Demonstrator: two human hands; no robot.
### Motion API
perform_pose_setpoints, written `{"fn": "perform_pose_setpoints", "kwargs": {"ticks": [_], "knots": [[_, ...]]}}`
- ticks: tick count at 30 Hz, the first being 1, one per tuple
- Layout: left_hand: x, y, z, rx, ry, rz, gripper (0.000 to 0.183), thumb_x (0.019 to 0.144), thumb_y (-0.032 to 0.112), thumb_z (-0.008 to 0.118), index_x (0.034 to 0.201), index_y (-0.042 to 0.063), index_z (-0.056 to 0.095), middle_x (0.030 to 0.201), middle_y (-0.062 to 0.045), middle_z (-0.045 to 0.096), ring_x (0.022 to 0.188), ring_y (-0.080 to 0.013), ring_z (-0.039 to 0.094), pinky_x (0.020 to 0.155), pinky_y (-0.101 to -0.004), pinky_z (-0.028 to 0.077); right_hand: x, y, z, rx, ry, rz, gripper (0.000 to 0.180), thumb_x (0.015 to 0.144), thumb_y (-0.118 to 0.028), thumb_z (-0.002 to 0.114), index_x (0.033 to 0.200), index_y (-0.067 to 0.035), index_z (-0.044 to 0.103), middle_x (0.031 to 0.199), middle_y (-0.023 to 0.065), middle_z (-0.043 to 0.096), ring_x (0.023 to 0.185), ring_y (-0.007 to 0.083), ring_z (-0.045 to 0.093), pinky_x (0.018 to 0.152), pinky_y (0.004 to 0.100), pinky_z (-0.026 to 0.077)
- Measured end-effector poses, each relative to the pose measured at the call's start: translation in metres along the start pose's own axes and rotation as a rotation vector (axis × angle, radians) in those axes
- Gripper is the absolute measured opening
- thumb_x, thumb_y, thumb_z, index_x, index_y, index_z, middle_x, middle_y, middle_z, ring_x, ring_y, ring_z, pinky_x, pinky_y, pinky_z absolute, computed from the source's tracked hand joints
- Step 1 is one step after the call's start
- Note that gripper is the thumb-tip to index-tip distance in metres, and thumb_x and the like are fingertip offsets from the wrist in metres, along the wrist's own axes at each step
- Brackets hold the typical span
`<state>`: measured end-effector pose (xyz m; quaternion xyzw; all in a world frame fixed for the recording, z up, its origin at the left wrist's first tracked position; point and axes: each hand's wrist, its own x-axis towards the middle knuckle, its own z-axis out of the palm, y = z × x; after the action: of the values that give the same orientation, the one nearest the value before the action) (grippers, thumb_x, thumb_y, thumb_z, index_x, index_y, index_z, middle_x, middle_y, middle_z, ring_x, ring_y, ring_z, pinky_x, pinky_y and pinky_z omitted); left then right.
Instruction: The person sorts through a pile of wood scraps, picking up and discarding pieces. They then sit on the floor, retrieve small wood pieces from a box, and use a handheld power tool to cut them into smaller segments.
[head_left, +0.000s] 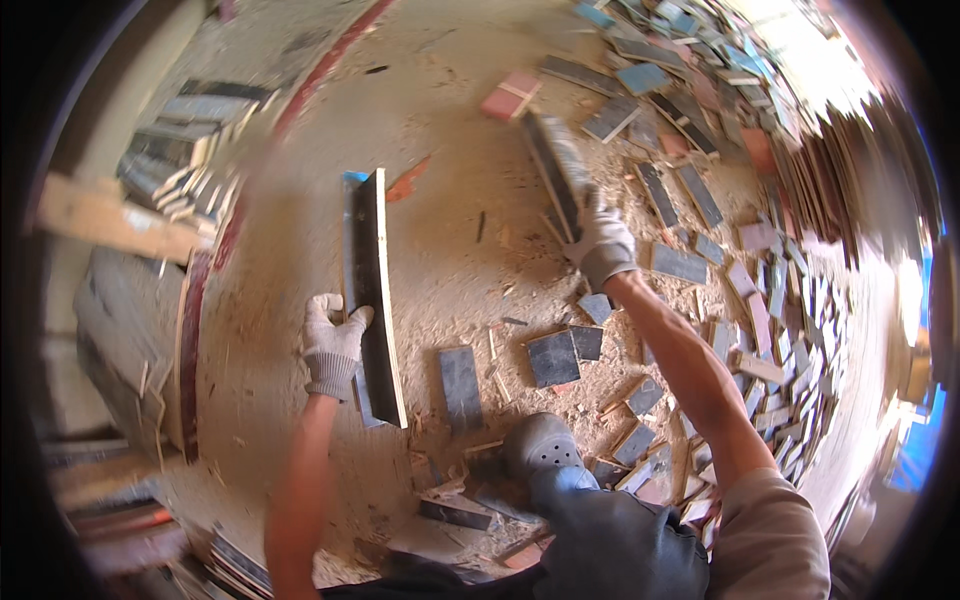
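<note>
My left hand (335, 337), in a light knit glove, grips long dark-faced plywood strips (379, 300) with a pale cut edge. A blue-faced piece shows behind them. My right hand (604, 240), gloved too, holds the near end of another dark plywood board (553, 172), which is blurred and points away from me. Its fingers are partly hidden behind the board. Below and between the hands, a dark rectangular offcut (460, 388) and a squarer dark block (553, 358) lie on the dusty floor.
Scattered plywood offcuts (679, 262) and wood chips cover the right side, beside a stack of upright boards (817, 180). Piled short pieces (187, 142) and a wooden beam (120, 217) stand at the left. My grey clog (546, 444) is among offcuts.
</note>
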<state>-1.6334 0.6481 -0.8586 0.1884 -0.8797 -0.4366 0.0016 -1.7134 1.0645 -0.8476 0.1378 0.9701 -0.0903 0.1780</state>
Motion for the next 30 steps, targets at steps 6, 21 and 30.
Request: {"fn": "perform_pose_setpoints", "kwargs": {"ticks": [6,21,30], "knots": [[-0.087,-0.020,-0.098,-0.028,0.103,0.383,0.040,0.085,0.021,0.088,0.111,0.002,0.062,0.102,-0.012,0.066,0.098,-0.0257,0.065,0.089,-0.0410,0.055,-0.041,0.002,-0.004,0.743,-0.163,-0.416,0.092,0.082,-0.027,0.087,0.154,0.005,0.040,0.139,0.0248,0.058,0.115,0.0315,0.070,0.100,0.0417,0.059],[-0.544,-0.225,-0.483,0.378,0.775,-0.859,0.028,0.098,0.026,0.079,0.112,0.004,0.068,0.101,-0.013,0.073,0.087,-0.0226,0.070,0.073,-0.0361,0.061,-0.505,-0.387,0.086,0.269,-0.994,-1.504,0.055,0.082,-0.036,0.090,0.122,-0.002,0.075,0.104,0.0085,0.079,0.096,0.0185,0.075,0.091,0.0369,0.059],[-0.612,-0.141,-0.528,0.539,0.925,-0.086,0.036,0.109,0.019,0.063,0.139,0.001,0.064,0.126,-0.016,0.073,0.117,-0.0271,0.068,0.103,-0.0407,0.053,-0.683,-0.463,0.209,0.025,-1.587,-1.769,0.068,0.107,-0.062,0.055,0.122,0.004,0.066,0.108,0.0250,0.073,0.102,0.0297,0.070,0.091,0.0491,0.053]]}}
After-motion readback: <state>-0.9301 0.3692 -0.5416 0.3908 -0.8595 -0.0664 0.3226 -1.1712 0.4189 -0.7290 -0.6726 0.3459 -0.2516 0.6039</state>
